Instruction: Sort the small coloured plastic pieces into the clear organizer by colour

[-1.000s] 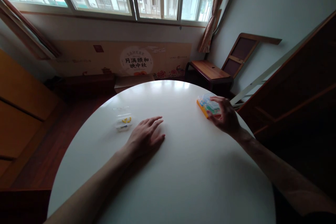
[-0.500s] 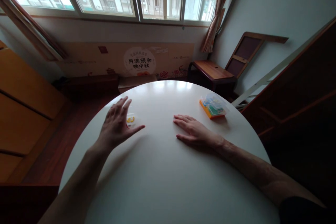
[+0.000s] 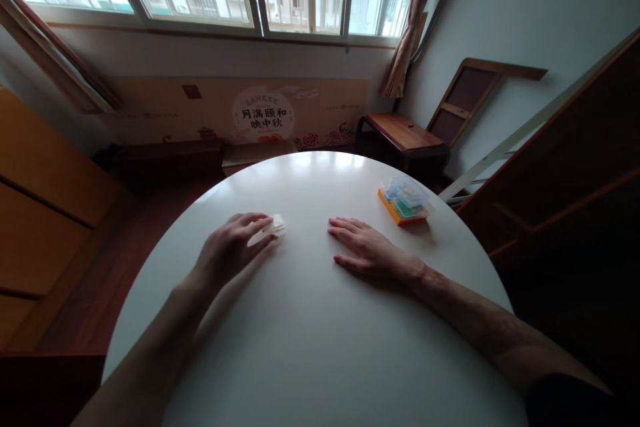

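My left hand (image 3: 237, 243) is at the left of the white round table (image 3: 320, 340), its thumb and fingers closed about a small clear plastic box (image 3: 279, 225). The fingers cover the near part of the box, and what lies inside is hard to make out now. My right hand (image 3: 363, 247) rests palm down on the tabletop with its fingers stretched out and holds nothing. Beyond it, to the right, stands an orange box with a clear lid (image 3: 404, 201), with blue and green pieces showing inside; neither hand touches it.
Past the table's far edge are a wooden chair (image 3: 407, 132) and a printed cardboard panel (image 3: 320, 110) under the window. An orange-brown cabinet (image 3: 45, 213) stands on the left, a dark wooden panel (image 3: 565, 180) on the right.
My left hand has come down and closed its spread fingers on the small clear box, which now sits farther right. My right hand and the orange box stay where they were.
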The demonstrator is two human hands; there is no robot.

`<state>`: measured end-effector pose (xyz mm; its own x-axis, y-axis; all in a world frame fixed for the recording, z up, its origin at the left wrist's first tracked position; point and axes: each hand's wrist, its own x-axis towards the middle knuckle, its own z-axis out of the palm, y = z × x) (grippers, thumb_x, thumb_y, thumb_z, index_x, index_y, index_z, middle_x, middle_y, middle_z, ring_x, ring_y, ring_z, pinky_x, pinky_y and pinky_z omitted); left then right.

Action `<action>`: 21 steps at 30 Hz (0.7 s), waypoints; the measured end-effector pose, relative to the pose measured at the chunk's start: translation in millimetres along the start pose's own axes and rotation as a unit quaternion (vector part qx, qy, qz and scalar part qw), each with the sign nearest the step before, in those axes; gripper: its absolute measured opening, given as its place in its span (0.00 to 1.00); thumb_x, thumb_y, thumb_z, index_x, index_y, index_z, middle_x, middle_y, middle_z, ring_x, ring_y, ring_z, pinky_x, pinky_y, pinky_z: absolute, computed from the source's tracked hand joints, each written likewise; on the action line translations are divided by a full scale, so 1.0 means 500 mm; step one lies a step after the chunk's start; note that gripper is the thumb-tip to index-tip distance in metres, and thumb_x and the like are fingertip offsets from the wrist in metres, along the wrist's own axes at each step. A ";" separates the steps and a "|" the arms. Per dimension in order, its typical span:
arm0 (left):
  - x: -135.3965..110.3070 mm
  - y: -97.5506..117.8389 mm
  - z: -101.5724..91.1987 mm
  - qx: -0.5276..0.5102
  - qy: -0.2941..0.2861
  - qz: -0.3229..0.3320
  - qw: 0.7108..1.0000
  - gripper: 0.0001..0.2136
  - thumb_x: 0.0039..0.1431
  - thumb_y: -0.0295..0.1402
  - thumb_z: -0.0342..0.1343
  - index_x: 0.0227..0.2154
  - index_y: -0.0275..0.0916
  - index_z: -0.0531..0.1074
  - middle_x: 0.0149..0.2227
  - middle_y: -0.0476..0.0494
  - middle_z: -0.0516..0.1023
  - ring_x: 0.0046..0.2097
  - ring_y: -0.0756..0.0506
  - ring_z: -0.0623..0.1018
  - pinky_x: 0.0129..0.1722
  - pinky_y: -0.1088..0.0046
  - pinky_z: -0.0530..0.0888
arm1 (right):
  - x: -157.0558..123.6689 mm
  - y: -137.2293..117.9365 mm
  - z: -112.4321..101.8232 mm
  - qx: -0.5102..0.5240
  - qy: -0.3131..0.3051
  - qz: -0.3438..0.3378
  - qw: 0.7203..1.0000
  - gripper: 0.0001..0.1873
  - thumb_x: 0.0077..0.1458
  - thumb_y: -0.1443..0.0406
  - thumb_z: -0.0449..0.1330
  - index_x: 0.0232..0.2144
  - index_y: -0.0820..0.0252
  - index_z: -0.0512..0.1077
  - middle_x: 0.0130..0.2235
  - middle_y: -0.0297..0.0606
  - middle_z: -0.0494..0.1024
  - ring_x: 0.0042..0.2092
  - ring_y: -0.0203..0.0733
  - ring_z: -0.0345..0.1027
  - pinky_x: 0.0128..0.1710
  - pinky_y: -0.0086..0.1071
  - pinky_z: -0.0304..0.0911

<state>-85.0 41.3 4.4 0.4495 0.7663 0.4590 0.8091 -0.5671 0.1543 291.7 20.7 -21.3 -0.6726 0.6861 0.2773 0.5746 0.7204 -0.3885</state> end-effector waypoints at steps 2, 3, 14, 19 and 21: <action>0.006 0.030 0.018 -0.039 0.001 0.039 0.998 0.18 0.76 0.48 0.55 0.57 0.45 0.83 0.57 0.38 0.84 0.55 0.35 0.83 0.54 0.55 0.83 | -0.002 -0.001 0.002 -0.001 0.006 -0.002 1.000 0.35 0.71 0.53 0.65 0.74 0.54 0.64 0.76 0.50 0.65 0.77 0.59 0.58 0.77 0.58 0.56; 0.009 0.044 0.025 -0.063 -0.002 0.058 0.996 0.18 0.77 0.46 0.56 0.58 0.45 0.82 0.57 0.37 0.84 0.56 0.36 0.83 0.55 0.55 0.83 | -0.003 -0.003 0.002 0.001 0.012 -0.003 1.000 0.36 0.71 0.54 0.65 0.75 0.53 0.64 0.76 0.50 0.65 0.77 0.58 0.59 0.77 0.58 0.58; 0.016 0.133 0.060 -0.215 -0.023 0.103 0.971 0.12 0.77 0.39 0.58 0.56 0.46 0.81 0.56 0.38 0.83 0.56 0.39 0.82 0.57 0.59 0.82 | 0.001 -0.029 -0.007 0.008 0.046 -0.089 0.995 0.33 0.74 0.64 0.60 0.76 0.42 0.62 0.75 0.38 0.69 0.73 0.50 0.67 0.74 0.52 0.65; 0.019 0.138 0.064 -0.227 -0.028 0.091 0.969 0.11 0.75 0.41 0.60 0.54 0.45 0.81 0.55 0.38 0.84 0.56 0.39 0.82 0.57 0.58 0.81 | 0.002 -0.036 -0.012 0.014 0.037 -0.091 0.995 0.33 0.74 0.65 0.60 0.76 0.41 0.63 0.74 0.36 0.71 0.74 0.49 0.66 0.73 0.49 0.66; 0.019 0.138 0.066 -0.216 -0.028 0.098 0.971 0.11 0.75 0.40 0.61 0.54 0.46 0.80 0.54 0.39 0.84 0.55 0.39 0.82 0.57 0.58 0.81 | 0.001 -0.037 -0.013 0.020 0.036 -0.086 0.995 0.32 0.74 0.64 0.61 0.75 0.42 0.63 0.73 0.38 0.71 0.73 0.49 0.67 0.73 0.49 0.66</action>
<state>-12.2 19.4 -9.6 0.6083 0.6389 0.4710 0.4764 -0.7685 0.4271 283.6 8.4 -8.1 -0.7235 0.5600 0.4036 0.4343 0.8237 -0.3645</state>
